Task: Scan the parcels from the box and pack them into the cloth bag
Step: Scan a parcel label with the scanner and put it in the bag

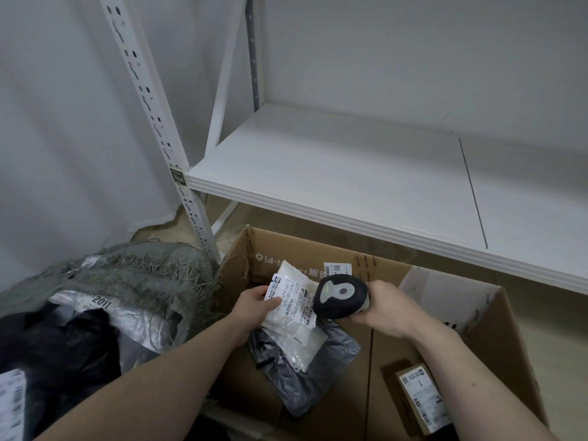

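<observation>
Parcels in box: three – a white soft pouch (291, 308) held up, a grey plastic mailer (313, 364) on the bottom, a small brown carton (421, 397) at right.
Left hand (251, 305): grip pinches the white pouch's labelled edge, above the cardboard box (496, 332).
Right hand (383, 308): grip curled round the black scanner (342, 296), its head just beside the label.
Cloth bag (143, 275): frayed grey-green weave, left of the box, holding silver and black parcels.
Around: white metal shelf (350, 173) behind.

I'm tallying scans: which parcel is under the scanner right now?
The white parcel gripped by the left hand, its label facing the scanner; the grey bag and brown carton lie in the box.
</observation>
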